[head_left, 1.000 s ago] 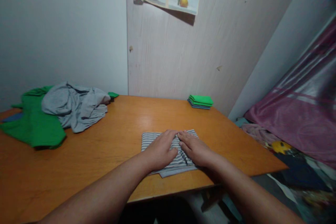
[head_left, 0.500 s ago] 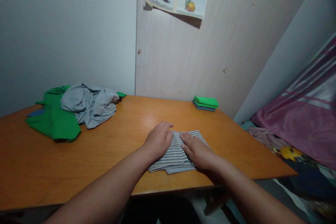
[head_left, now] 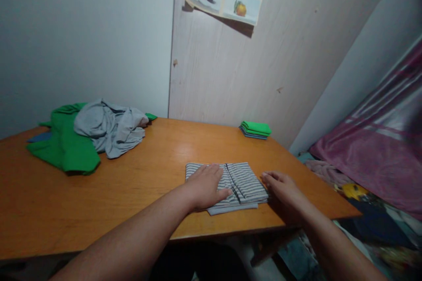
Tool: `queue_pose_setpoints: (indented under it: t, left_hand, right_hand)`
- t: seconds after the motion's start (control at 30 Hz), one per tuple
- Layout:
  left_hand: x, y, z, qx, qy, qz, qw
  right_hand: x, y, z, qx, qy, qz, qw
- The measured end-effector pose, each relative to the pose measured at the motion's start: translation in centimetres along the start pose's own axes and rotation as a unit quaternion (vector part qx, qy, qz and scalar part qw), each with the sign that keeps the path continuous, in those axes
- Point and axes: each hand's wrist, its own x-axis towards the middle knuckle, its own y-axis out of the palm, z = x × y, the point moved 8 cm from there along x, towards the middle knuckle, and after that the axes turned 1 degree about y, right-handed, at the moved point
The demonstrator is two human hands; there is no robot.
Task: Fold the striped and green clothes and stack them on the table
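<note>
A grey-and-white striped garment (head_left: 249,180) lies folded flat near the front edge of the table, with a crease down its middle and a plain pale layer (head_left: 234,208) showing below. My left hand (head_left: 207,184) rests palm down on its left half, fingers stretched out. Just beyond the right edge of the cloth is my right hand (head_left: 283,189), its fingers loosely bent with nothing seen in them. Whether its fingertips touch the fabric edge, I cannot tell.
On the wooden table (head_left: 158,184), a rumpled green cloth (head_left: 70,149) and grey cloth (head_left: 112,129) lie at the left. A small folded stack (head_left: 255,128), green over blue-grey, sits at the back right. Beyond the right edge hangs a pink curtain (head_left: 359,145).
My right hand has lifted off the striped garment and moved right, past its edge. My left hand has flattened and spread on the cloth. The garment's right part now shows.
</note>
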Motion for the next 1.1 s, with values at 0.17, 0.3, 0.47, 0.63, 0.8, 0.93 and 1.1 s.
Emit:
queue_pose_setpoints:
  t: [0.17, 0.3, 0.47, 0.63, 0.8, 0.93, 1.1]
  left_hand:
    - [0.0, -0.2, 0.0, -0.003, 0.001, -0.009, 1.0]
    - [0.1, -0.2, 0.1, -0.002, 0.002, -0.013, 1.0]
    - [0.1, -0.5, 0.0, -0.022, 0.017, -0.017, 0.999]
    - [-0.1, -0.7, -0.2, -0.039, 0.033, -0.02, 0.998]
    - [-0.1, -0.6, -0.4, -0.038, 0.035, -0.023, 0.998]
    - [0.0, -1.1, -0.4, -0.058, 0.042, -0.032, 0.997]
    - [1.2, -1.7, 0.9, -0.236, 0.016, -0.075, 0.969]
  right_hand:
    - [-0.6, 1.4, -2.0, 0.063, 0.088, 0.076, 0.991]
    - [-1.1, 2.7, -1.5, 0.039, 0.136, 0.146, 0.979]
    - [-1.8, 3.2, 0.4, 0.061, 0.123, 0.189, 0.972]
    - [-2.7, 2.8, 3.2, 0.059, 0.109, 0.167, 0.978]
    - [-2.5, 2.2, 6.8, 0.037, 0.054, 0.104, 0.992]
    - [-2.6, 2.4, 10.4, -0.047, -0.035, 0.058, 0.997]
    - [-4.0, 4.4, 16.0, -0.202, -0.157, 0.009, 0.967]
